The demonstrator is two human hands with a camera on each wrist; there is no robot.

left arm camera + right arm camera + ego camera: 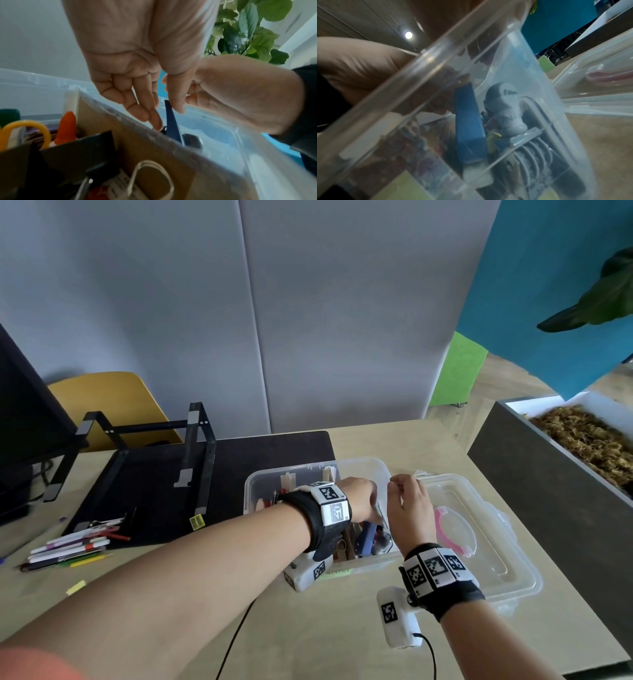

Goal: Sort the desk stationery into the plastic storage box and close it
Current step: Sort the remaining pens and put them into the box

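Note:
The clear plastic storage box [356,465] stands open mid-desk, its lid [493,542] lying flat to the right. My left hand [371,505] reaches down into the box's right end, where thumb and fingers pinch the top of a blue rectangular block [173,121] standing beside a grey object [505,105]. My right hand [399,491] is at the box's right rim, fingers curled over it. Cardboard dividers [137,142] split the box; yellow scissor handles [25,128] and an orange glue tip [67,125] sit in other sections. Several pens and markers [68,546] lie at the desk's left.
A black mat [274,446] with a black laptop stand [198,453] lies behind the box. A dark monitor [24,422] is at far left, and a dark planter box [548,491] runs along the right. A pink-rimmed item [452,529] rests in the lid.

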